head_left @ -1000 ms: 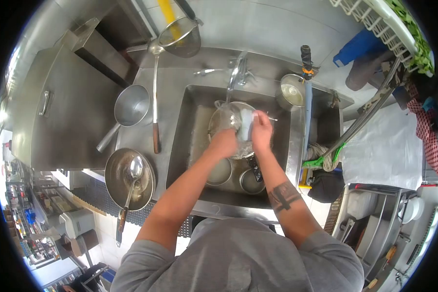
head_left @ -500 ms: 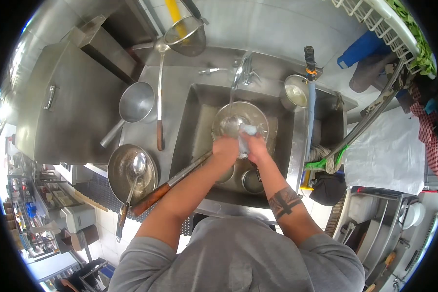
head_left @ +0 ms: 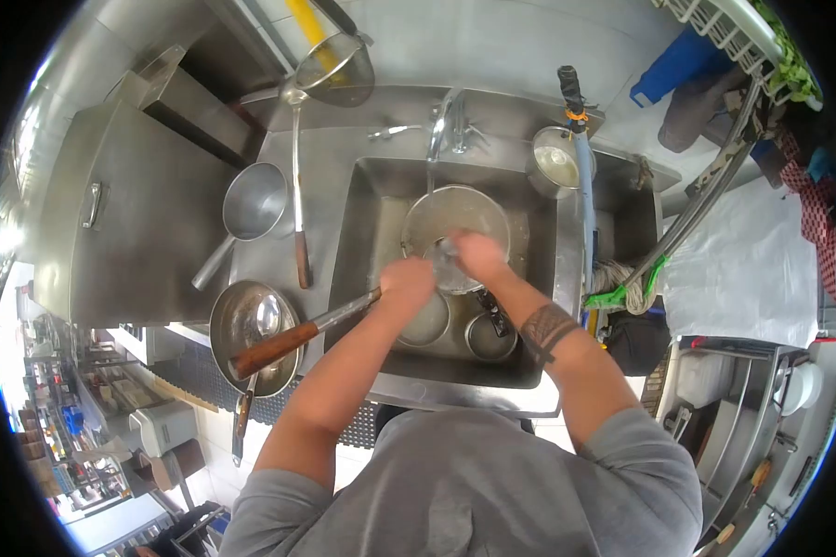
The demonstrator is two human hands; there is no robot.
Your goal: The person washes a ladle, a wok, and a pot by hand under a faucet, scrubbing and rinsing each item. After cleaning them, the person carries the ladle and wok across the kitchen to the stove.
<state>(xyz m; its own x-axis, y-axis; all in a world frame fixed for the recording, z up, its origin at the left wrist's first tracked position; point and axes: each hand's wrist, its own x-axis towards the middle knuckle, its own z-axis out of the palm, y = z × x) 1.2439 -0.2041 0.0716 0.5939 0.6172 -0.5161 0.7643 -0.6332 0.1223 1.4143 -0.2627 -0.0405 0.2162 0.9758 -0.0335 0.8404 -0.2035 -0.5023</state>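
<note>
A steel sink point(head_left: 367, 223) is set into a steel counter point(head_left: 330, 162), with the tap point(head_left: 435, 130) at its far edge and a tiled wall behind. The ladle point(head_left: 455, 212) sits tilted in the basin under the tap. Its wooden handle point(head_left: 274, 345) runs out over the near-left rim and above the pan point(head_left: 241, 320).

The left hand point(head_left: 407, 283) is closed around the handle where it meets the bowl. The right hand point(head_left: 474, 252) is pressed into the bowl. It is blurred, so whether it holds anything cannot be told.

Two bowls point(head_left: 425, 325) lie on the basin floor just below the hands, leaving little free room there. The far-left part of the basin is open.

A scoop point(head_left: 255, 200) and a long spoon point(head_left: 296, 176) lie on the left counter. A pot point(head_left: 555, 160) stands at the right rim, and a strainer point(head_left: 336, 67) hangs at the back.
</note>
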